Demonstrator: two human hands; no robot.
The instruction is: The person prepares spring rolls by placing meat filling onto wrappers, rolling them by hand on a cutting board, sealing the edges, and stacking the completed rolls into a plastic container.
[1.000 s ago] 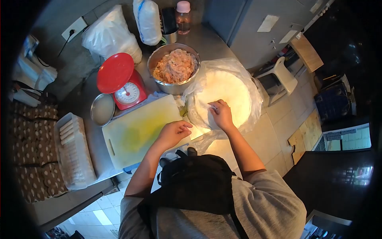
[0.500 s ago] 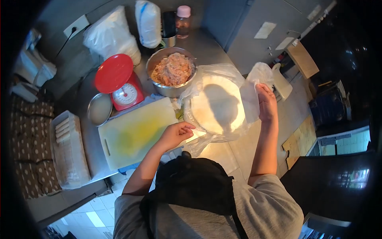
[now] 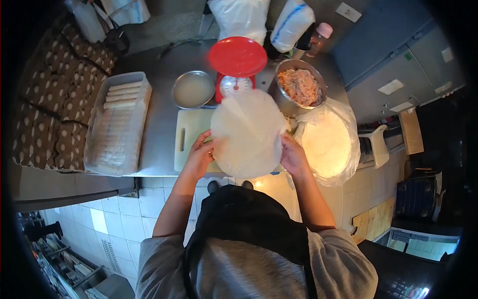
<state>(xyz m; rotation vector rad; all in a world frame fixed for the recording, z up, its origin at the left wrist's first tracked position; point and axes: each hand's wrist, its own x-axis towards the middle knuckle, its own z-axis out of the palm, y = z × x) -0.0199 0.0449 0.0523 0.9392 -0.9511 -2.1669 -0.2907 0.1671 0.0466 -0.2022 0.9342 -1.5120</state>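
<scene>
A round, thin, whitish spring roll wrapper [image 3: 246, 134] is stretched flat between my hands above the cutting board [image 3: 186, 122], hiding most of the board. My left hand [image 3: 200, 153] pinches its left edge, and my right hand [image 3: 294, 155] pinches the right edge. Just right of my right hand lies a stack of round wrappers [image 3: 326, 142] in an opened clear plastic bag. Beyond the held wrapper stands a metal pot [image 3: 321, 102] of pinkish ground filling [image 3: 301, 85].
Behind the board are a red kitchen scale [image 3: 238, 57] and a metal bowl [image 3: 193, 89] of pale liquid. To the left, a plastic tub [image 3: 142, 107] holds several rolled wrappers, beside stacked egg trays [image 3: 62, 94]. White bags [image 3: 241, 20] and a pink-capped bottle [image 3: 318, 40] stand at the back.
My right hand has carried a wrapper leftward from the stack to over the board. My left hand has closed on its other edge. The view has turned left.
</scene>
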